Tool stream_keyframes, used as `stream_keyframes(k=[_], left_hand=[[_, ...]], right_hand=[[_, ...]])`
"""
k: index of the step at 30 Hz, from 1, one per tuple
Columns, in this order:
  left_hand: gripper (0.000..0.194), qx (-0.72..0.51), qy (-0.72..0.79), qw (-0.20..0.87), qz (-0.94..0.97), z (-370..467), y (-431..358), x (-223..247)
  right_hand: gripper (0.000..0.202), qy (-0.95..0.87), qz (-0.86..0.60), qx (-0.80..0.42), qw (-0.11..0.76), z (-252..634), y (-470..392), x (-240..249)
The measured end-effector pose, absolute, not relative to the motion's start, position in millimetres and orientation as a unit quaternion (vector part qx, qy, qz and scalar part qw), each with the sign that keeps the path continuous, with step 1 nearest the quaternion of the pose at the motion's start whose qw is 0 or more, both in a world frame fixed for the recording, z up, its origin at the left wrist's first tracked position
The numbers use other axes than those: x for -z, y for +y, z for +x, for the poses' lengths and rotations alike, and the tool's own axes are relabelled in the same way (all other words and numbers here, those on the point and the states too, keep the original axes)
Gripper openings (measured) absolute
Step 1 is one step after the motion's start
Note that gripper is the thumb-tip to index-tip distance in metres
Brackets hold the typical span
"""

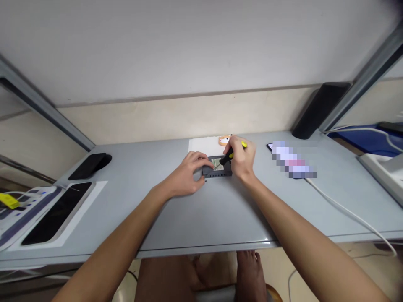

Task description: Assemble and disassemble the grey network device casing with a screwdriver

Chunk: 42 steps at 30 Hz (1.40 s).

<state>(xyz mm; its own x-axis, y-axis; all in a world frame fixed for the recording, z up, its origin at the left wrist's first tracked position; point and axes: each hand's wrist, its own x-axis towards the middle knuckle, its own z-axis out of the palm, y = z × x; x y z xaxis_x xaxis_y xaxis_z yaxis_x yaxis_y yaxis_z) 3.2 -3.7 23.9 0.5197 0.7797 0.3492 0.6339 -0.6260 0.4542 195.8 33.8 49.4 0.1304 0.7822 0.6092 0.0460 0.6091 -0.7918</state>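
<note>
A small dark grey box-shaped device (224, 172) with a pale label and a row of vent slots lies on the grey desk. My left hand (186, 175) grips its left end between thumb and fingers. In my right hand (244, 158) is a screwdriver (225, 159) with a black and yellow handle. Its shaft slants down to the left across the device, with the tip near the left front corner, by my left fingers. Whether the tip sits in a screw cannot be made out. A tiny dark speck lies on the desk just in front of that corner.
Behind the device are a white sheet (201, 144) and an orange-and-white animal-faced item (223, 140). A phone (291, 161) with a white cable lies right, a black cylinder (317, 111) behind it. Left are a black-screened tablet (58, 216), a power strip (28, 214) and a black object (86, 165).
</note>
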Motion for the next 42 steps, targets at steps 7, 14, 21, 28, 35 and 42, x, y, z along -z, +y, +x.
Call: stream_keyframes(k=[7, 14, 21, 28, 35, 42], left_hand=[[0.038, -0.258, 0.398, 0.13, 0.871, 4.0, -3.4, -21.8], [0.043, -0.269, 0.388, 0.131, 0.872, 3.9, -1.5, -21.0], [0.036, -0.269, 0.391, 0.132, 0.87, 5.0, -2.8, -23.7], [0.043, -0.261, 0.408, 0.142, 0.863, 3.9, -2.0, -25.0], [0.047, -0.263, 0.417, 0.145, 0.858, 2.8, 2.3, -22.8], [0.04, -0.294, 0.418, 0.142, 0.848, 6.8, 1.3, -18.1]], right_hand=[[0.034, -0.543, -0.377, -0.316, 0.68, 197.6, 38.1, -51.0], [0.034, -0.545, -0.37, -0.321, 0.681, 196.9, 37.4, -50.2], [0.035, -0.569, -0.384, -0.302, 0.662, 197.0, 39.2, -49.4], [0.034, -0.575, -0.38, -0.293, 0.663, 197.2, 37.7, -49.6], [0.033, -0.584, -0.378, -0.289, 0.658, 197.9, 37.8, -50.1], [0.036, -0.589, -0.362, -0.298, 0.658, 197.0, 35.0, -51.7]])
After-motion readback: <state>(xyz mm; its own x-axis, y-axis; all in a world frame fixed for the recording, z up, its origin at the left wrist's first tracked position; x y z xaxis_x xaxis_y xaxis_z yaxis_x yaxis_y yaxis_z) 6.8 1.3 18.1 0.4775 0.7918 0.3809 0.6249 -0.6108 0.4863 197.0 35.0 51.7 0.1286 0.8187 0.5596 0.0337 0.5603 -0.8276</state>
